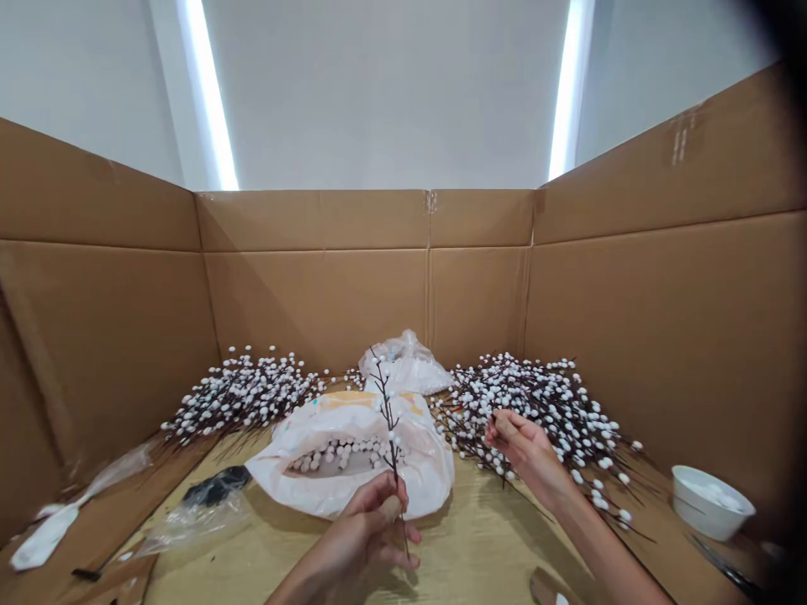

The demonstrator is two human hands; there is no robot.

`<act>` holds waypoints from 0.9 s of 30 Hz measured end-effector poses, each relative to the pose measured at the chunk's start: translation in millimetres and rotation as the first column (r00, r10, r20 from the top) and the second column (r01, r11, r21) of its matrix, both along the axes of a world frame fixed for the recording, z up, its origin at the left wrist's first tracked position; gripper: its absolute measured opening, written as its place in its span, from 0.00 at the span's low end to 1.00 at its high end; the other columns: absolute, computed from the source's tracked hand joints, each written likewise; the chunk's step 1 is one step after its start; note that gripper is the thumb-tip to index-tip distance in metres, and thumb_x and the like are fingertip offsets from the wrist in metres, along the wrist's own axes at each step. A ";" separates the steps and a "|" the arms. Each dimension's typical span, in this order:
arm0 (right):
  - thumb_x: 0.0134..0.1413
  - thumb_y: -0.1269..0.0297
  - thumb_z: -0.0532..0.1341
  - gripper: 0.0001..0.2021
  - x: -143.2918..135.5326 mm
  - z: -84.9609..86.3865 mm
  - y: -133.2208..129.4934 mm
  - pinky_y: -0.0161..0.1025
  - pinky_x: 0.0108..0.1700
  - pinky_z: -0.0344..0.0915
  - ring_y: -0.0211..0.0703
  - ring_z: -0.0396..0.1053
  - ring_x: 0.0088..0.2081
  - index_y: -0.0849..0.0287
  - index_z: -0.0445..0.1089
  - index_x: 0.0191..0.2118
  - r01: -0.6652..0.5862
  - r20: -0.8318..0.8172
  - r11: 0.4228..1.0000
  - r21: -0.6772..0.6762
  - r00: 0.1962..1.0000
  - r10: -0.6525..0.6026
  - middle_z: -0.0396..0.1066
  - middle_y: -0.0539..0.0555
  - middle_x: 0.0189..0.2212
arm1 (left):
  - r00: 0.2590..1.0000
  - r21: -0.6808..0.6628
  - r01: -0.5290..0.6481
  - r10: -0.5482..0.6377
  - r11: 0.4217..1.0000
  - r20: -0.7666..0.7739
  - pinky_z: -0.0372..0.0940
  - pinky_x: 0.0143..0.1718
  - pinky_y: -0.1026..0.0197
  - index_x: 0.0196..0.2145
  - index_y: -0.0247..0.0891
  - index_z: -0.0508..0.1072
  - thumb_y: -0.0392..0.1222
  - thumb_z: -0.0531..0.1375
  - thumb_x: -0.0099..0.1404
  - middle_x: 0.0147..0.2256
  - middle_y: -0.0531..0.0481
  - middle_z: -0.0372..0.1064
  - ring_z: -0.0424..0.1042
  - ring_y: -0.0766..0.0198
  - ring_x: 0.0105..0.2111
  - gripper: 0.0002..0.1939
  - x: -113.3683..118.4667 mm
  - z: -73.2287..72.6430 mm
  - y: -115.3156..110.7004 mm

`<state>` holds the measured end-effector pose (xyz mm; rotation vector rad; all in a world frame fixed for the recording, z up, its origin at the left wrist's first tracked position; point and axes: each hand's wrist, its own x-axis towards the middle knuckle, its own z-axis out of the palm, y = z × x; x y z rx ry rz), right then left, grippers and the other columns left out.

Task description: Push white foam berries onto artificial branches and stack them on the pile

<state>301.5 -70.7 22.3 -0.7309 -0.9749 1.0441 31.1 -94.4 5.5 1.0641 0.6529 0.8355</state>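
My left hand (382, 521) pinches the lower stem of a dark brown twig (386, 403), which stands upright with bare side shoots and a few white balls. My right hand (517, 437) is raised to the right of the twig, thumb and fingertips pressed together; anything between them is too small to make out. Behind my left hand lies an open white bag (315, 496) with white balls (344, 454) inside. A pile of white-balled twigs (530, 395) lies beyond my right hand, and another such pile (245, 395) is at the left.
Cardboard walls (315, 294) enclose the table (466, 546). A clear bag (407, 365) stands at the back. At the right are a white bowl (712, 504) and scissors (722, 563). Black material in clear plastic (208, 504) and a white spoon-like tool (47, 533) lie left.
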 end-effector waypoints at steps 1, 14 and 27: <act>0.38 0.52 0.72 0.17 -0.9 -0.7 -1.3 0.38 0.34 0.70 0.39 0.68 0.28 0.60 0.74 0.31 0.003 0.008 1.000 -0.008 1.000 -0.003 0.70 0.52 0.25 | 1.000 -0.018 0.011 -0.010 1.000 0.011 0.71 0.30 0.56 0.33 0.37 0.65 0.42 0.63 0.61 0.31 0.53 0.62 0.71 0.64 0.29 0.10 -0.9 -4.6 -0.4; 0.34 0.54 0.74 0.16 1.1 -7.3 -4.0 0.36 0.34 0.69 0.37 0.67 0.28 0.58 0.75 0.29 0.045 -0.004 0.994 -0.095 0.999 -0.046 0.70 0.50 0.25 | 0.971 -0.140 0.225 -0.211 0.964 0.108 0.73 0.31 0.54 0.35 0.38 0.64 0.40 0.59 0.65 0.32 0.53 0.63 0.70 0.67 0.27 0.06 -17.9 -30.4 2.5; 0.35 0.52 0.73 0.18 -8.1 -9.9 -8.3 0.34 0.32 0.67 0.37 0.68 0.27 0.58 0.75 0.31 0.057 0.063 0.992 -0.115 0.997 -0.050 0.71 0.50 0.23 | 0.969 -0.112 0.247 -0.243 0.962 0.050 0.72 0.30 0.56 0.37 0.37 0.65 0.40 0.59 0.64 0.26 0.52 0.65 0.70 0.66 0.25 0.07 -14.6 -29.1 1.9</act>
